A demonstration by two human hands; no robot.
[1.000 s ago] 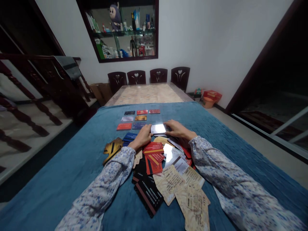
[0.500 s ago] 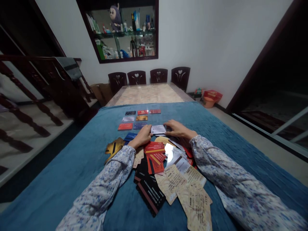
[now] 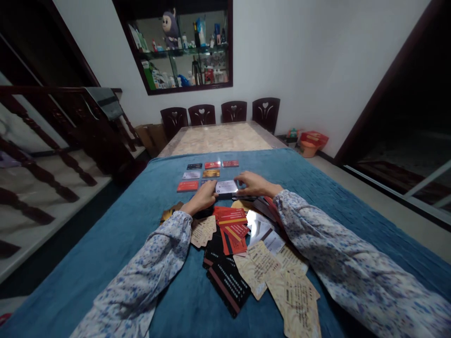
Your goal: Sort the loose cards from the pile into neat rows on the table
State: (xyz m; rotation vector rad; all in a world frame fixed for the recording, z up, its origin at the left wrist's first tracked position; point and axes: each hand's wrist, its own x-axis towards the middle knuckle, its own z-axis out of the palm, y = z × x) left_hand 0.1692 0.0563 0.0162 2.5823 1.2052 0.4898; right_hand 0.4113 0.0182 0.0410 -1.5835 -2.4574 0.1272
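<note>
My left hand and my right hand pinch opposite ends of a white card, held just above the blue cloth. Whether it is one card or a thin stack I cannot tell. Behind it lie small rows of cards, among them a red card, a gold card and a black card. In front of my hands spreads a loose pile: red cards, black cards, beige cards and silver-white cards. My left hand partly hides a card behind it.
A blue cloth covers the near part of the table; its bare marble top shows beyond. Dark chairs stand at the far end. An orange bin is on the floor at the right, a wooden railing at the left.
Both hands have moved slightly left with the white card, and my left hand now covers most of the blue-purple card in the nearest row. The whole view has shifted a little.
</note>
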